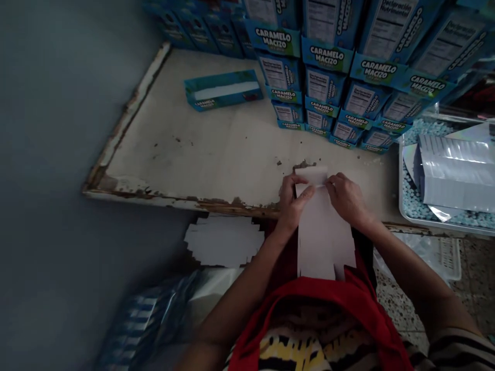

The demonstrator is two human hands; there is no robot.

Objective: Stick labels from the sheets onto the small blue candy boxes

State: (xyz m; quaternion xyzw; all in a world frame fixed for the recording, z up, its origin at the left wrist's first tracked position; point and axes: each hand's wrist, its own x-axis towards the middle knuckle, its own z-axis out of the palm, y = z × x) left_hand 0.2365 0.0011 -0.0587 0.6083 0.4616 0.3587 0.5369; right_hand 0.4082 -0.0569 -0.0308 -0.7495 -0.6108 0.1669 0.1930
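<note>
A white cardboard box blank (317,234) lies over my lap and reaches the table's front edge, with its plain side up. Across its far end a flap (312,174) is bent along a crease. My left hand (293,202) grips the blank's left edge, thumb on top near the crease and fingers around the side. At the right end of that crease, my right hand (345,197) pinches the cardboard between thumb and curled fingers. The undersides of both hands' fingers are partly hidden.
Stacked blue caramel boxes (319,105) stand at the back of the worn table (201,154); one open box (224,90) lies left of them. At right, a metal tray (444,225) holds wrapped candies and white packets. More white blanks (224,239) sit below the table edge.
</note>
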